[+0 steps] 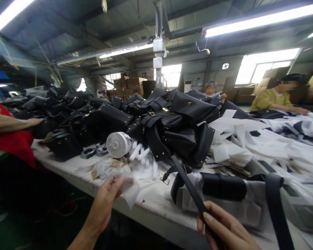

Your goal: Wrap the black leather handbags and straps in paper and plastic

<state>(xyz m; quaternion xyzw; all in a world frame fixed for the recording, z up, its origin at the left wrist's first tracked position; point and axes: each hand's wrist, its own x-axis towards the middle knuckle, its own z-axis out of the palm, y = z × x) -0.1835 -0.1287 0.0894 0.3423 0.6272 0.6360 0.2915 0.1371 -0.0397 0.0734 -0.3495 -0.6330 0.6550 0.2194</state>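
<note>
Between the thumb and fingers of my left hand (105, 199) is a thin, translucent piece of wrapping paper (131, 191), held over the table's front edge. My right hand (224, 224) is closed around a black strap (187, 184), which runs up toward the pile of bags. Just beyond it lies a black bag (223, 185), partly wrapped in white paper. A gold-coloured buckle (163, 177) rests on the table to the left of that bag. At the right, a wide black strap (275, 205) hangs down toward the front.
Black bags (156, 118) are heaped across the table (148, 205). A small white fan (119, 144) stands before them, near rolls of tape (88, 152). White paper sheets (240, 139) cover the right side. A person in red stands at left; other people sit across the table.
</note>
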